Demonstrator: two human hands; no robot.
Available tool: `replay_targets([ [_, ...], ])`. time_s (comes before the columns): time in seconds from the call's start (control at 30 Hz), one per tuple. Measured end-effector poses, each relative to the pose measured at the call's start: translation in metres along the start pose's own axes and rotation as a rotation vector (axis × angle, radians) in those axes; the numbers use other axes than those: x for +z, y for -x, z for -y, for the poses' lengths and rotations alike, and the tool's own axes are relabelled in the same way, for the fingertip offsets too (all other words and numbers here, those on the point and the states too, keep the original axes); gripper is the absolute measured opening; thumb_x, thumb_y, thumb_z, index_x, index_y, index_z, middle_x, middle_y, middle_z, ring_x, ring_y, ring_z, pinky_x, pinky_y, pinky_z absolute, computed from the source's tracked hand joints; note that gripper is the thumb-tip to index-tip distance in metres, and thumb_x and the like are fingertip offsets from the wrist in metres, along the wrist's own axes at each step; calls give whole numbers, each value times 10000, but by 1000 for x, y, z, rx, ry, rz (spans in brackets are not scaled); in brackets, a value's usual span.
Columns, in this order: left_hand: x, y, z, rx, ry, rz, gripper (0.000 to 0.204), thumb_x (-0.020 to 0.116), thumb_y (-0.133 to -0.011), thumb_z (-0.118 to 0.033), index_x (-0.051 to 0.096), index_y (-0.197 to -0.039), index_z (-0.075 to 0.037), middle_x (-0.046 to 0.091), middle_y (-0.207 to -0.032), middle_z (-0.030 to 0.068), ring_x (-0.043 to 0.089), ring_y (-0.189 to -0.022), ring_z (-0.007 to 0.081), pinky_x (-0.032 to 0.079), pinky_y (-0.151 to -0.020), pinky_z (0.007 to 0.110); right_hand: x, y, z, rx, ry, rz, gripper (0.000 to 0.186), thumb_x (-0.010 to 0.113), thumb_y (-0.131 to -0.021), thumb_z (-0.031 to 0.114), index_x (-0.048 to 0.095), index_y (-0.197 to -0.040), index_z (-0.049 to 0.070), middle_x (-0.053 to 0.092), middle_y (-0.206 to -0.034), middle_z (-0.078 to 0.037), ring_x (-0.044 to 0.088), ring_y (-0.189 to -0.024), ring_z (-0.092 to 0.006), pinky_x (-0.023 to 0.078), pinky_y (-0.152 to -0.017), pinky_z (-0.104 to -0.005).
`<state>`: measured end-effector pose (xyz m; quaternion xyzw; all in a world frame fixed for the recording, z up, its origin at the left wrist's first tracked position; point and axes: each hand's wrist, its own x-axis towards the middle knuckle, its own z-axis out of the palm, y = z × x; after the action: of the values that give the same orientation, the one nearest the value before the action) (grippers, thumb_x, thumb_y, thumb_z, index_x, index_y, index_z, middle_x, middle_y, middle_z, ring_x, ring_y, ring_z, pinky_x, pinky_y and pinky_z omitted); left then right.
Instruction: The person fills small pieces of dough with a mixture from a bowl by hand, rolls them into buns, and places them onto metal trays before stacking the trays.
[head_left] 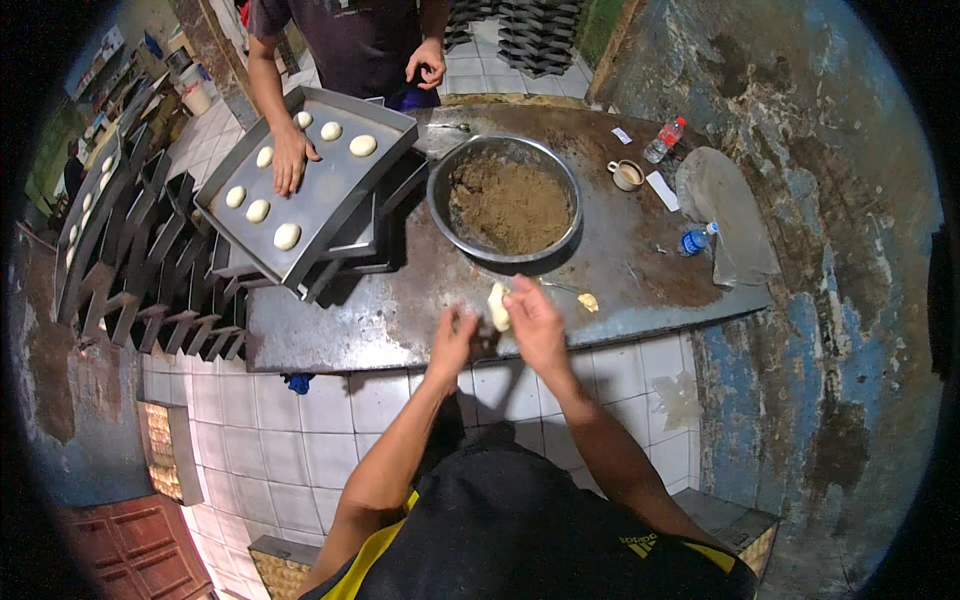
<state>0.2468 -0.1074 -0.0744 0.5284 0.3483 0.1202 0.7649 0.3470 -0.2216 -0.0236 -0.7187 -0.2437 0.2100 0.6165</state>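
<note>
In front of me a pale piece of dough (498, 306) is pinched by my right hand (537, 322), just over the near edge of the table. My left hand (453, 345) is beside it on the left, apart from the dough, its fingers bent and spread with nothing in them. Beyond both hands stands a wide metal bowl (437, 222) with a brown crumbly filling (515, 205) in it. A smaller yellowish dough scrap (588, 301) lies to the right, at the end of a thin utensil (560, 287).
Across the table, a co-worker's hand (291, 158) rests on a tray (330, 185) bearing several dough balls (287, 236). Stacked trays (130, 300) stand at left. At right are a cup (627, 176), a red-capped bottle (664, 140), a blue-labelled bottle (697, 239) and a plastic bag (728, 215).
</note>
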Motion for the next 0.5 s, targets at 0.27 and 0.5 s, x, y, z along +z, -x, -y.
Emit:
replay_targets([
  [0.27, -11, -87, 31, 137, 114, 69, 589, 692, -846, 72, 471, -1377, -55, 625, -1242, 68, 590, -1169, 171, 457, -1015, 299, -2, -172, -34, -290, 399, 132, 179, 683, -896, 145, 724, -1019, 22, 660, -894, -154, 649, -824, -329, 533, -771, -426],
  [0.5, -9, -170, -39, 248, 93, 33, 839, 761, -804, 81, 296, -1485, -76, 628, -1207, 76, 604, -1153, 166, 473, -1021, 305, -6, -366, -130, -298, 896, 145, 190, 682, -872, 125, 688, -1037, 29, 666, -1019, -192, 662, -983, -387, 523, -824, -475],
])
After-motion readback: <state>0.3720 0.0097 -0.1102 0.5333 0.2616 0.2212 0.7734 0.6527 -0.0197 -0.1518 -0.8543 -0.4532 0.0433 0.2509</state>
